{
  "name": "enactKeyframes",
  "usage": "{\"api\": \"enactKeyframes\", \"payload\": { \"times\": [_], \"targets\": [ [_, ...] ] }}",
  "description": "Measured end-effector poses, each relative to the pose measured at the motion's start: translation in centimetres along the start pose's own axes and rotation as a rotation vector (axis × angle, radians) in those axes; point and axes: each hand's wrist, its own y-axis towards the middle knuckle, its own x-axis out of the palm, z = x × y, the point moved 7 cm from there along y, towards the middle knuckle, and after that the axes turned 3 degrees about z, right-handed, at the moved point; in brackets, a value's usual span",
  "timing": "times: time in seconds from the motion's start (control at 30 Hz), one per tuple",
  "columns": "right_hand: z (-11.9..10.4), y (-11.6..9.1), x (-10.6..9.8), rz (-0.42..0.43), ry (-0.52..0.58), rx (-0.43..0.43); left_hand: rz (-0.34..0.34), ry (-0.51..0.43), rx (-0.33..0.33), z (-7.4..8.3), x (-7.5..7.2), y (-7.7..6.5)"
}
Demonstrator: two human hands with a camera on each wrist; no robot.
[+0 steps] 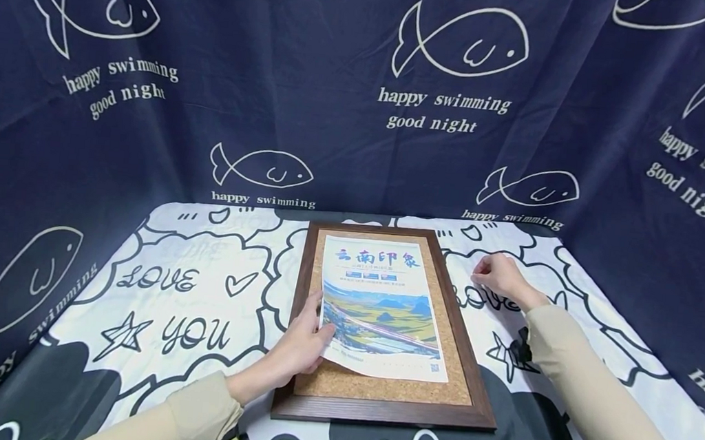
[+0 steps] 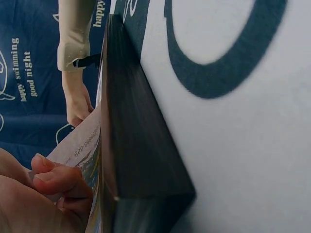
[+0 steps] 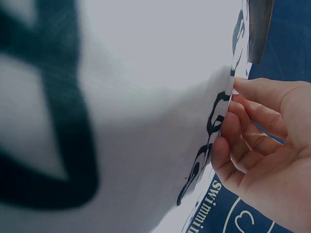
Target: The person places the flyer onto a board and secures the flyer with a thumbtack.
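A printed poster (image 1: 382,319) with a colourful landscape and Chinese lettering lies on a wood-framed cork board (image 1: 388,392). My left hand (image 1: 302,340) grips the poster's left edge, thumb on top, and that edge curls upward. In the left wrist view, the thumb and fingers (image 2: 63,179) pinch the raised paper beside the board's dark frame. To the right of the board, my right hand (image 1: 503,277) is low over the patterned tablecloth. Its thumb and curved fingertips (image 3: 221,145) come down right at the cloth; I cannot tell if something small is between them.
A black-and-white cloth with doodles and lettering (image 1: 194,332) covers the table. Dark blue curtains with fish drawings (image 1: 334,136) hang behind and at both sides. The frame's raised wooden rim (image 1: 462,325) runs between the poster and my right hand.
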Motion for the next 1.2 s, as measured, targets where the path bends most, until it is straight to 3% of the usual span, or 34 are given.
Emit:
{"api": "enactKeyframes", "payload": {
  "times": [0.17,0.37,0.5,0.6,0.77,0.97,1.2],
  "targets": [
    [0.1,0.0,0.1,0.001,-0.012,0.009,0.023,0.055,0.025,0.2,-1.0,-0.2],
    [-0.2,0.0,-0.2,0.01,-0.023,-0.008,0.095,0.334,0.128,1.8,-3.1,-0.4],
    [-0.2,0.0,-0.2,0.013,-0.021,-0.005,0.11,0.507,0.233,2.6,-3.9,0.5],
    [-0.1,-0.1,0.0,0.009,-0.01,0.003,0.069,0.647,0.333,2.7,-3.6,1.5],
    [0.0,-0.1,0.2,0.014,-0.004,0.003,-0.084,0.834,0.446,1.9,-2.6,2.5],
    [0.2,0.0,0.0,0.03,0.014,0.003,-0.236,0.892,0.439,0.9,-2.1,2.8],
    [0.3,0.2,-0.4,0.021,0.129,0.111,-0.278,0.922,0.426,0.4,-2.1,2.8]
  ]
}}
